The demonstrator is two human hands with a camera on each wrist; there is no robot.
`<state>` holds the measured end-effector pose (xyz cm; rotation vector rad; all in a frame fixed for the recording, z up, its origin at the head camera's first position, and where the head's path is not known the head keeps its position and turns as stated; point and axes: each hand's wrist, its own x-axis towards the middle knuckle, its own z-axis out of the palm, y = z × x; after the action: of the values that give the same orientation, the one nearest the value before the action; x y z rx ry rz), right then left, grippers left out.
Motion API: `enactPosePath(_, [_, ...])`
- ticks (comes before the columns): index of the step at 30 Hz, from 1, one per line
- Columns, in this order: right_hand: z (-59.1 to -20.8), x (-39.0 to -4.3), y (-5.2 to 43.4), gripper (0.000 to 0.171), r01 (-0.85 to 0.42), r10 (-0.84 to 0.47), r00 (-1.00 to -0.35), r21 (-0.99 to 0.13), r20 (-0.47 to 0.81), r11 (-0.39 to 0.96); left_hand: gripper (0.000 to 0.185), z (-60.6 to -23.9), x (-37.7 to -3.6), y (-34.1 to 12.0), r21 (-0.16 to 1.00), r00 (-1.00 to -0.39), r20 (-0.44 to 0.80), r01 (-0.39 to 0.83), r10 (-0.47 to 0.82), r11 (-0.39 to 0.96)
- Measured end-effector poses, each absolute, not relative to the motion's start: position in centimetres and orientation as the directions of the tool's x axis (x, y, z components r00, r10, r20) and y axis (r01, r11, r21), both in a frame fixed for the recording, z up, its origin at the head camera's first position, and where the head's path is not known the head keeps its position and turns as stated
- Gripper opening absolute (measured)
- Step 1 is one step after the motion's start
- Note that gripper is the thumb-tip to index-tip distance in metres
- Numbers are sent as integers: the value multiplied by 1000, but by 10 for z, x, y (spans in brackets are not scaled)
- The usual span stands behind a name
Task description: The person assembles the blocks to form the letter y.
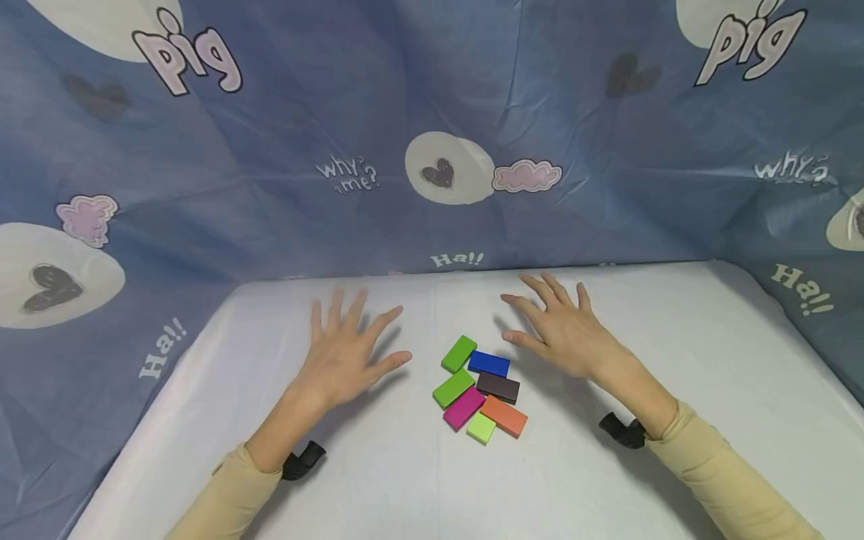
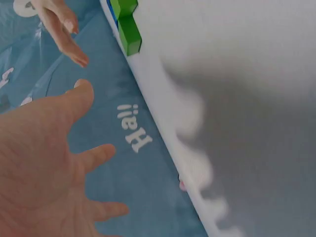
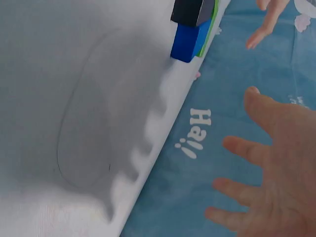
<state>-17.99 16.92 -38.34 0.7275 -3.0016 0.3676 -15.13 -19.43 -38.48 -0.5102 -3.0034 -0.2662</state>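
Observation:
Both hands hover over the white table with fingers spread and nothing held. My left hand (image 1: 340, 360) is left of a cluster of coloured blocks, and my right hand (image 1: 567, 334) is to their right. The cluster holds two green blocks (image 1: 454, 388), a blue block (image 1: 489, 364), a black block (image 1: 498, 388), a magenta block (image 1: 464, 409), an orange block (image 1: 503, 416) and a small lime block (image 1: 481, 428). They lie flat, close against one another. In the left wrist view, a green block (image 2: 130, 35) shows at the top edge; the right wrist view has the blue block (image 3: 186, 43).
A white cloth-covered table (image 1: 378, 480) lies beneath the hands. Behind it hangs a blue printed curtain (image 1: 283, 225) that also runs down both sides. Each wrist carries a black camera mount (image 1: 304, 460), and hand shadows fall on the cloth.

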Motion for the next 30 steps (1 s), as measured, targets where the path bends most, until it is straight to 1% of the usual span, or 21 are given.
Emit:
enactPosePath(7, [-387,-176,165,60,-482,-480,-875,-221,67,848,68,-395,-149,-178,144,-914,134,399,382,906])
enactPosePath(10, [-388,-175,163,59,-509,-508,-859,-219,64,832,65,-398,-147,-173,131,-903,139,424,407,896])
enactPosePath(15, [-389,-174,159,54,-585,-590,-806,-225,51,779,60,-399,-146,-167,102,-890,109,454,444,885])
enactPosePath(19, [-391,-173,156,50,-654,-660,-749,-229,60,721,53,-398,-146,-160,97,-879,89,476,469,874])
enactPosePath(22, [-392,-173,156,51,-700,-702,-708,-211,76,683,49,-398,-146,-153,98,-865,78,502,496,859])
enactPosePath(27, [-389,-172,154,54,-732,-739,-671,-216,60,647,46,-399,-146,-142,101,-834,57,552,549,828])
enactPosePath(30, [-387,-172,152,53,-744,-759,-650,-235,39,625,45,-400,-145,-137,94,-821,69,571,567,815])
